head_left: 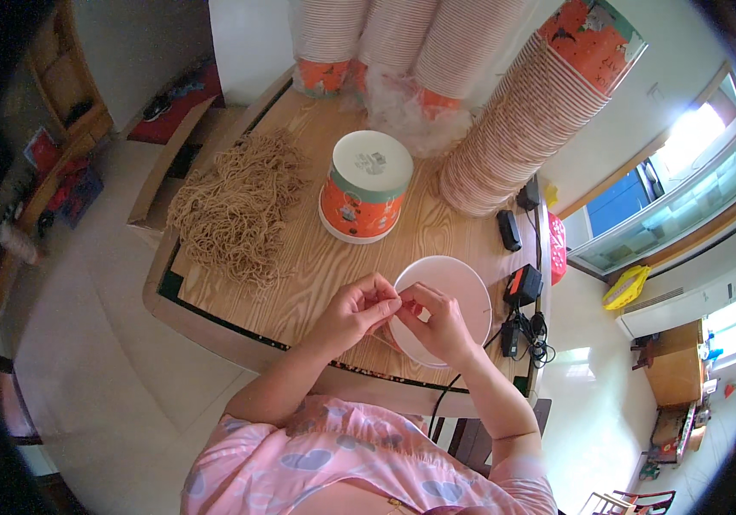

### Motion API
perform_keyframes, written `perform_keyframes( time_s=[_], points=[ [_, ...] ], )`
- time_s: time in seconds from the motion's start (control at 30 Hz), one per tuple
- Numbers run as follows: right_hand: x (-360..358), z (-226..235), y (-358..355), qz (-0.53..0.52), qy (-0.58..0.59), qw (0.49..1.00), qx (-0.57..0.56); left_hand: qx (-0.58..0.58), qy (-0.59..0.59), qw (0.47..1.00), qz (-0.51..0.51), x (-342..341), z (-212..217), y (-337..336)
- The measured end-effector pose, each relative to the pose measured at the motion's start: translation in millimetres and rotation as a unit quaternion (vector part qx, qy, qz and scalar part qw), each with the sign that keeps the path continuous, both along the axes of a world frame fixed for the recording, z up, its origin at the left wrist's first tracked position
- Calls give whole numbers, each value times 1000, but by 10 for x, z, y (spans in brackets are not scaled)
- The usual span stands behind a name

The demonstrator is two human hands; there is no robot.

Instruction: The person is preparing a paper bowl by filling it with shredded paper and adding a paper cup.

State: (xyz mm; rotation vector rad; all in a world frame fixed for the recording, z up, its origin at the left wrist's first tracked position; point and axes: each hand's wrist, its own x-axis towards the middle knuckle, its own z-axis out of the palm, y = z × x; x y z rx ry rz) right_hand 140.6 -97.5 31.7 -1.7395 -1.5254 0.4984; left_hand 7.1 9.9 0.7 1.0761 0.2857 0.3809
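Note:
My left hand (357,312) and my right hand (435,324) meet fingertip to fingertip near the table's front edge, both in a pinch. Whatever they pinch is too small to make out. Just behind and below them is a white paper bucket (464,296), its round mouth facing up, partly covered by my right hand. Farther back, an orange, green and white printed paper bucket (366,206) stands upside down. A loose heap of beige twisted cord (235,206) lies to the left of it.
Tall nested stacks of paper buckets (527,124) stand at the back, some in clear plastic (415,107). Along the right edge of the wooden table (299,296) lie a black adapter (509,230), a black and orange battery pack (524,283) and coiled black cable (539,339).

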Motion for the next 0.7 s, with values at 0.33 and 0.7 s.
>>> perform_keyframes(
  time_s=[0.33,0.7],
  points=[
    [-16,-6,-41,-17,40,999,19,94,4,993,65,27,-33,-17],
    [-1,-1,-47,-46,77,996,26,283,51,953,90,22,-106,44]
  ],
)
